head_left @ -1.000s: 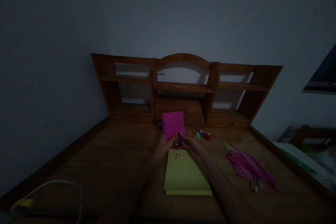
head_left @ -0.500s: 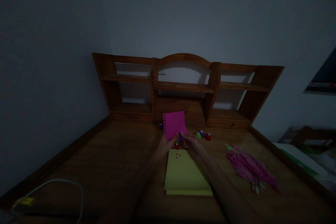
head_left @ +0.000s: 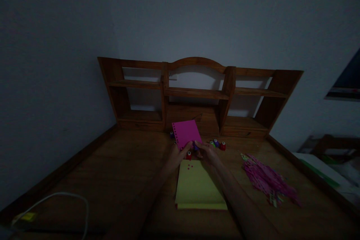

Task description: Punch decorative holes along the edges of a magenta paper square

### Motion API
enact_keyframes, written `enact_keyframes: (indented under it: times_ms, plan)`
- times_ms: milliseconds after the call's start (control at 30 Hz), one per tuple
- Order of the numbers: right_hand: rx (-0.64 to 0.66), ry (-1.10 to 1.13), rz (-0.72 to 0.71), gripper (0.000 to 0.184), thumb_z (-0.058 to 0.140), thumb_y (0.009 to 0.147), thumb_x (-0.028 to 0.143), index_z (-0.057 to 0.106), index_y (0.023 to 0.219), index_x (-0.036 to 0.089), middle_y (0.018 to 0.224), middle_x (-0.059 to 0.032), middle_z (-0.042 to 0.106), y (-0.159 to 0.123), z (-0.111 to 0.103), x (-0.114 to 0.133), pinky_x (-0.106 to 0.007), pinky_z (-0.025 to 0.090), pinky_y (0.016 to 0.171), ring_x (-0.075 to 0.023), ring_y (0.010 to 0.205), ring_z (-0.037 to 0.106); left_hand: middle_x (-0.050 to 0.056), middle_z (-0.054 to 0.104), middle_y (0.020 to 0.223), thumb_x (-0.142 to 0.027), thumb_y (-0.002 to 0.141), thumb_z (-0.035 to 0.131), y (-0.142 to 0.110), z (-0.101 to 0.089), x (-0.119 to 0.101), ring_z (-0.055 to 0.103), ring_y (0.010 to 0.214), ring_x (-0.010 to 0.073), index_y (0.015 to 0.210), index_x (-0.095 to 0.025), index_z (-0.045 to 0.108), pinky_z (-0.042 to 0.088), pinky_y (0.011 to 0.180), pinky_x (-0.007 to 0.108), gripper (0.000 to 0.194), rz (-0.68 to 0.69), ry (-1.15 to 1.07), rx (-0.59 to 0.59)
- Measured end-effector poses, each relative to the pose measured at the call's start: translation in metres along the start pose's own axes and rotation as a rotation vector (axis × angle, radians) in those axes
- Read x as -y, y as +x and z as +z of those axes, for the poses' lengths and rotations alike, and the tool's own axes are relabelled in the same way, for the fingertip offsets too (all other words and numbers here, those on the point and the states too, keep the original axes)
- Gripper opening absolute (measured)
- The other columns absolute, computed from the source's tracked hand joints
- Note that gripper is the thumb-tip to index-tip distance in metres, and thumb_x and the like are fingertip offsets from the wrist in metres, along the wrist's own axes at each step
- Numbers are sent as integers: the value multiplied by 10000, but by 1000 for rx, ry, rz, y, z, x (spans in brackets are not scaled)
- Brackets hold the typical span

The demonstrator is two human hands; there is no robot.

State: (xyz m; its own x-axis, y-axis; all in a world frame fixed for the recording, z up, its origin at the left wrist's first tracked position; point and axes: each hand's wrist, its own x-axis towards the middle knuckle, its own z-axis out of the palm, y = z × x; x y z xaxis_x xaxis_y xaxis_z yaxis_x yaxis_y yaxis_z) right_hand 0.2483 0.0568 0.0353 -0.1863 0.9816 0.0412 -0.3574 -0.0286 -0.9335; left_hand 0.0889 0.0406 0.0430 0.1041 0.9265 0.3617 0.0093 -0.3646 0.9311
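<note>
My left hand (head_left: 176,154) is closed on the lower edge of a pink sheet of paper (head_left: 186,133), which has a row of punched holes down its left side. In my right hand (head_left: 207,152) is a small purple craft punch (head_left: 195,145), set at the sheet's lower right corner; the fingers partly hide it. A red craft punch (head_left: 189,155) stands just below, between the hands. Under them lies a pad of yellow paper (head_left: 199,187) with a few small pink punched dots (head_left: 190,166) near its top edge.
Green (head_left: 212,144), purple (head_left: 216,143) and red (head_left: 223,146) punches stand right of my hands. A heap of pink punched strips (head_left: 270,180) lies further right. A wooden shelf unit (head_left: 197,92) closes off the back; a white cable (head_left: 63,194) loops at front left.
The pink sheet has tipped back and leaned a little to the left. Both hands stay nearly in place, still at its lower edge.
</note>
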Motion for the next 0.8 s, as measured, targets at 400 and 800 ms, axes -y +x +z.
enact_keyframes:
  times_ms: [400,800]
  plan:
    - [-6,19,-53,301,780,677,452,689,719,167,654,-10,640,0,3,1,-221,286,457,-92,494,469,16,624,599,-577,838,532,-1,4,8,568,498,144,858,-164,636,425,508,248,427,-102,-53,71]
    - [-22,-13,-82,296,785,675,437,676,722,166,631,7,608,-5,5,6,-225,262,466,-76,481,392,17,615,555,-569,853,515,-4,5,-2,547,475,148,808,-158,636,411,512,264,430,-99,-46,103]
